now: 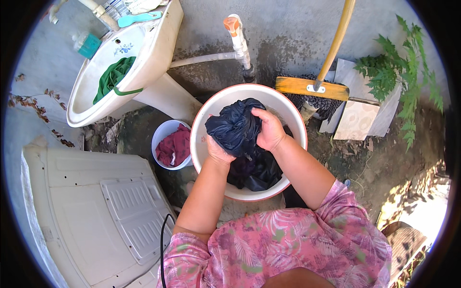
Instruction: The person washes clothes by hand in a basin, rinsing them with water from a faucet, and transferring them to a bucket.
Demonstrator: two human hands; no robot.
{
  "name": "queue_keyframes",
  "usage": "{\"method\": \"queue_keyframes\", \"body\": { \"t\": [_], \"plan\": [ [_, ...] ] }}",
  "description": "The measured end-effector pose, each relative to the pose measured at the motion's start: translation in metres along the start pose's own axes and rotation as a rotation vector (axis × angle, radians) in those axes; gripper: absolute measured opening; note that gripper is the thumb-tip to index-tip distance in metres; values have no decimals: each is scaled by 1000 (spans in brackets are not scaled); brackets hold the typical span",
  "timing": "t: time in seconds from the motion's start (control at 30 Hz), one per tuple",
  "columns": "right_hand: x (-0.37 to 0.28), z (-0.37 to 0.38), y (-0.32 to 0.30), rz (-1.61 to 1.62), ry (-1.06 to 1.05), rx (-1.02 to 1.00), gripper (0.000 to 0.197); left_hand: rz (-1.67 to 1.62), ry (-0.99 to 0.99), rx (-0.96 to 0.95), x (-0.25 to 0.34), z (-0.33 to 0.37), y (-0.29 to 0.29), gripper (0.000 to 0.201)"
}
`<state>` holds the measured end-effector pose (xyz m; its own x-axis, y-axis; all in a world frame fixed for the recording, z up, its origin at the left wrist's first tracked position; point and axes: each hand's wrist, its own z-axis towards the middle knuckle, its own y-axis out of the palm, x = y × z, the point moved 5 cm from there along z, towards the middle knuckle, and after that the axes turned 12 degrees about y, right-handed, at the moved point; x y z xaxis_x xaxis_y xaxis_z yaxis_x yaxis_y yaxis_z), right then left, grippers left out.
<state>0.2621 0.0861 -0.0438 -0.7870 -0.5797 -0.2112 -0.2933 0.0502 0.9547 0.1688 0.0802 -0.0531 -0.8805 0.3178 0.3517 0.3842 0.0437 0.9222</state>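
Note:
A wet, bunched-up dark navy cloth garment [235, 126] is held between my two hands above a white basin [200, 120] with a red rim. My left hand [218, 151] supports it from below on its left side, fingers mostly hidden under the fabric. My right hand [269, 128] grips its right side, thumb lying over the top. More dark cloth [257, 174] lies in the bottom of the basin, beneath my hands. Whether the held garment joins that cloth cannot be made out.
Left stands a pedestal sink [163, 45] with a green cloth [114, 78]; beside the basin, a bucket [158, 153] with maroon cloth [174, 146]. A white appliance panel [77, 192] fills the lower left. Behind are a tap pipe [238, 41], a wooden broom [307, 87] and tiles [357, 120].

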Motion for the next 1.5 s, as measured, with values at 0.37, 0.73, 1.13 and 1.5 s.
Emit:
{"method": "queue_keyframes", "body": {
  "t": [0.37, 0.73, 1.13, 1.5],
  "plan": [
    [1, -25, -22, -1077, -527, 522, 54, 622, 284, 8, -12, -14, 13, 58],
    [-19, -39, 1, -597, -422, 602, 41, 728, 346, 148, -13, -8, 35, 32],
    [-34, -57, 6, -654, -179, 106, 53, 504, 393, -81, 129, 6, 189, 31],
    [0, -40, -72, -2169, 48, 637, 67, 555, 520, 526, 280, -19, 178, 73]
  ]
}}
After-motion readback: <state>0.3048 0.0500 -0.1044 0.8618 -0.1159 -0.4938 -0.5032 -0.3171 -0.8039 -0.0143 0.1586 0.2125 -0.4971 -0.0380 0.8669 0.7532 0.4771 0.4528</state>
